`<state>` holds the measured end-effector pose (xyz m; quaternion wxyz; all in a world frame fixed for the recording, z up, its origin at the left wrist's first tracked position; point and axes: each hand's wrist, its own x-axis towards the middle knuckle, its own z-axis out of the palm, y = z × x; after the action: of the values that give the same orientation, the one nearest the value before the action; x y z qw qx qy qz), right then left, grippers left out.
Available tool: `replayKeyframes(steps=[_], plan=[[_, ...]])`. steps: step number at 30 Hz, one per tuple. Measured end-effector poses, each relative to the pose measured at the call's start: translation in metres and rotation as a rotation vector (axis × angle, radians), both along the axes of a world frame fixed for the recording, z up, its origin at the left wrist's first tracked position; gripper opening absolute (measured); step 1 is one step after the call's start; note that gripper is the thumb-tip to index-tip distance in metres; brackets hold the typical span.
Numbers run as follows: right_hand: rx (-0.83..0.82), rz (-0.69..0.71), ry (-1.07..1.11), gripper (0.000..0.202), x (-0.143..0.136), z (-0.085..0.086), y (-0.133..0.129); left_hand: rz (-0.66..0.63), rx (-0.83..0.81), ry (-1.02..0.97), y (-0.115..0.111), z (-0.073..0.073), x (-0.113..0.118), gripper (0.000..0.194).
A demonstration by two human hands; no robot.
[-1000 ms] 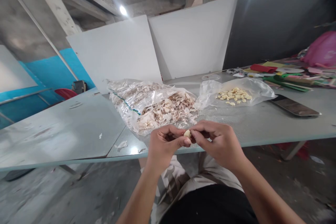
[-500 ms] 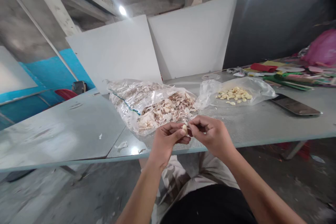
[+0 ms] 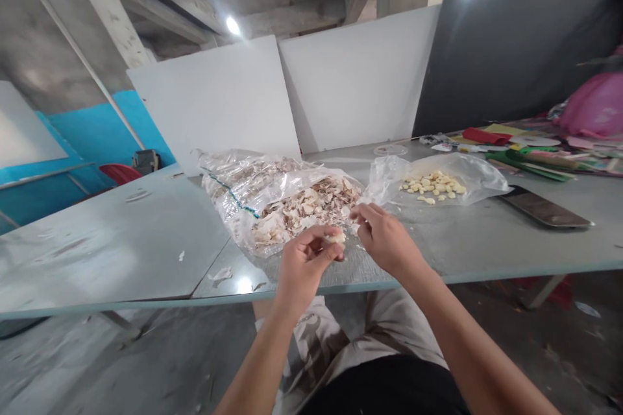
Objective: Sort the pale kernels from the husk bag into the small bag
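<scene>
My left hand (image 3: 306,260), at the lower centre of the frame, pinches one pale garlic clove (image 3: 337,238) between thumb and fingers. My right hand (image 3: 384,237) is just to the right of it, apart from the clove, its fingers bent in near the skins; I cannot tell whether they hold anything.

Just beyond my hands, in the middle of the frame, is one heap of papery skins (image 3: 316,201), too many pieces to count, on one crumpled clear plastic bag (image 3: 219,185) with a blue-green strip. Right of centre, one pile of pale cloves (image 3: 435,183), too close-packed for me to count, lies on a second clear bag (image 3: 484,176). One dark phone (image 3: 548,206) is beside that bag, and one round clear lid (image 3: 390,150) lies behind it. At the right edge I see one pink bag (image 3: 594,107) near scattered coloured scraps.

All this rests on one grey, shiny table (image 3: 121,240) with a seam left of centre. Two white boards (image 3: 219,97) and one black board (image 3: 501,58) stand behind it. One red chair (image 3: 120,173) shows at the left, by a blue-painted wall (image 3: 92,123). Two lamps (image 3: 233,26) glow under the concrete ceiling; the grey floor (image 3: 185,356) shows below.
</scene>
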<state>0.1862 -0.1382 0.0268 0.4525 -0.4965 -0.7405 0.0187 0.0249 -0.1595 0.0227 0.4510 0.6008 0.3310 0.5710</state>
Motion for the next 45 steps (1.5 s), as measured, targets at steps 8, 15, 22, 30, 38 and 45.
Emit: replayKeyframes(steps=[8,15,22,30,38,45], plan=[[-0.003,0.371,0.161,0.020,0.002,0.018,-0.032,0.224,0.353,0.433,-0.011,0.011,-0.005,0.016],[0.136,0.398,0.053,0.020,0.006,0.018,-0.041,0.222,0.539,0.538,-0.019,0.017,-0.008,0.016],[0.235,0.371,0.041,0.018,0.006,0.013,-0.040,0.249,0.624,0.531,-0.021,0.018,-0.007,0.014],[0.085,0.256,0.322,0.015,-0.002,0.010,-0.047,0.241,0.759,0.247,-0.021,0.009,-0.005,0.012],[0.035,0.136,0.239,0.026,0.010,-0.001,-0.022,0.220,0.975,0.180,-0.020,0.010,-0.004,0.027],[-0.070,-0.002,-0.040,0.017,0.024,-0.029,0.017,0.266,1.134,0.255,-0.016,0.013,-0.008,0.032]])
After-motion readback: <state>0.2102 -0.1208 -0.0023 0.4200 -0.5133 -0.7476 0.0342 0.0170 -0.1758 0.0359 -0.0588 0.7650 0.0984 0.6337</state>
